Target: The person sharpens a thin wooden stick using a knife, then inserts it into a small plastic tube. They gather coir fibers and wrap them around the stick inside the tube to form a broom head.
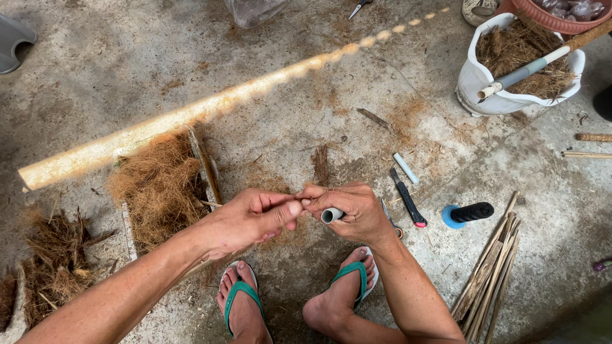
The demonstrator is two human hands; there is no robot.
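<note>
View from above onto a rough concrete floor (287, 114), with the person's two sandalled feet at 6 o'clock. Both hands meet at the centre of the scene. The right hand (354, 213) is closed around a short grey tube (331, 215), whose open end points toward 9 o'clock. The left hand (255, 220) is pinched narrow, thumb and fingertips pressed together right against the right hand's fingertips, apparently gripping a thin strand of brown fibre; the strand itself is too fine to see clearly.

At 9 o'clock of the hands lies a heap of coconut fibre (159, 185) in a shallow tray. At 3 o'clock sit a utility knife (408, 197) and a black spool on a blue base (468, 213). At 4 o'clock lies a bundle of thin sticks (491, 267). At 1 o'clock stands a white sack (475, 79) full of fibre, with a wrapped pole leaning in it.

Likely risks: the fine strand could slip from the pinch or snap if pulled hard, and the tube could roll out of the grip toward the feet. The knife lies close by the right wrist.
</note>
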